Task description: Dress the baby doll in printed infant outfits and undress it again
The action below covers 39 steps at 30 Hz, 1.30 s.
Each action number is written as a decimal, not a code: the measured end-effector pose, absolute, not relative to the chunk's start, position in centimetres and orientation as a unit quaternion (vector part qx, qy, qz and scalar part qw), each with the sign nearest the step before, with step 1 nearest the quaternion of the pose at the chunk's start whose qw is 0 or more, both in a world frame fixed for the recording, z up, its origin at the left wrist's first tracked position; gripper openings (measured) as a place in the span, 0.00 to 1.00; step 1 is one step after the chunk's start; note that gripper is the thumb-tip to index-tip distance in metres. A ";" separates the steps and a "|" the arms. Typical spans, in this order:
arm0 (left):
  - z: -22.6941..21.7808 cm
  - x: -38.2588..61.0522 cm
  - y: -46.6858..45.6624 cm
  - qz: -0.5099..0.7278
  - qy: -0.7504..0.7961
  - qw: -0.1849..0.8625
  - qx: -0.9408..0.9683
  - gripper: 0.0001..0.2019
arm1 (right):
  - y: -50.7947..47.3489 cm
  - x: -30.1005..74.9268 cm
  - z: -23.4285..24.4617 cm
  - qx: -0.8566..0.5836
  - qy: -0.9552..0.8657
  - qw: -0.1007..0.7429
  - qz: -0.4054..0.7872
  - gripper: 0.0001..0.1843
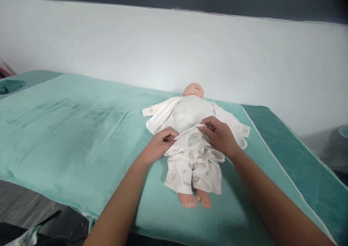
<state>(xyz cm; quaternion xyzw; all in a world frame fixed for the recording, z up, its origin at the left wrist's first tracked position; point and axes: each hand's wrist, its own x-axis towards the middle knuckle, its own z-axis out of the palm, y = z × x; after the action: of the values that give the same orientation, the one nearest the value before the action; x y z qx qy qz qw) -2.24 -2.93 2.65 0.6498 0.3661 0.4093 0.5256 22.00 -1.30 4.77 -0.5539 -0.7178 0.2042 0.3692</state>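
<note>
A baby doll (195, 90) lies on its back on a mint-green cloth (89, 130), head at the far side and bare feet towards me. Its white baby shirt (162, 113) is spread open, sleeves out to both sides, over a pale torso (187, 111). Printed white baby pants (181, 173) cover its legs down to the ankles. My left hand (160, 143) pinches the upper edge of the pants at the left. At the right of that same edge, my right hand (217, 134) is closed on the fabric. Both sets of fingertips are partly hidden.
Behind the cloth-covered surface rises a white wall (114, 42) with a dark band on top. A darker green cloth (296, 155) lies along the right side. Grey floor (21, 199) and a dark object with a strap show at lower left.
</note>
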 end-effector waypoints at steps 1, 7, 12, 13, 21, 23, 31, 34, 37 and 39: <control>2.6 -2.1 -2.7 0.430 0.370 0.520 0.638 0.09 | -1.4 22.1 4.7 -0.552 -0.709 0.374 0.228 0.13; 3.3 -1.3 -0.2 0.507 0.418 0.558 0.506 0.13 | -1.3 23.8 5.2 -0.536 -0.656 0.374 0.377 0.18; 4.6 -1.2 2.9 0.489 0.412 0.602 0.479 0.13 | -0.7 25.5 3.5 -0.526 -0.543 0.443 0.482 0.22; 4.7 -1.2 3.6 0.488 0.409 0.606 0.476 0.13 | -0.5 25.8 3.0 -0.519 -0.519 0.459 0.501 0.22; 3.4 0.0 7.1 0.539 0.373 0.593 0.467 0.11 | 0.6 26.5 1.4 -0.476 -0.494 0.523 0.505 0.22; 2.8 0.4 7.0 0.545 0.390 0.570 0.476 0.10 | 1.1 26.3 1.6 -0.479 -0.501 0.531 0.488 0.22; 1.5 0.8 6.2 0.531 0.469 0.497 0.502 0.10 | 4.1 25.1 3.7 -0.513 -0.511 0.594 0.349 0.20; 1.3 0.7 6.4 0.528 0.482 0.482 0.506 0.09 | 4.1 24.8 2.7 -0.516 -0.499 0.570 0.399 0.20; 1.1 0.5 6.6 0.504 0.480 0.462 0.550 0.11 | 3.7 25.6 1.8 -0.507 -0.506 0.530 0.454 0.20; 1.1 0.1 6.7 0.471 0.476 0.449 0.591 0.13 | 3.3 26.6 1.8 -0.494 -0.524 0.497 0.484 0.20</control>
<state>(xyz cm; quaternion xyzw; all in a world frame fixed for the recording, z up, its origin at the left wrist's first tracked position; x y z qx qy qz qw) 0.09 6.67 1.14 0.5909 0.4765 0.4710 0.4495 26.64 3.32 1.79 -0.4939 -0.5244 0.4838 0.4969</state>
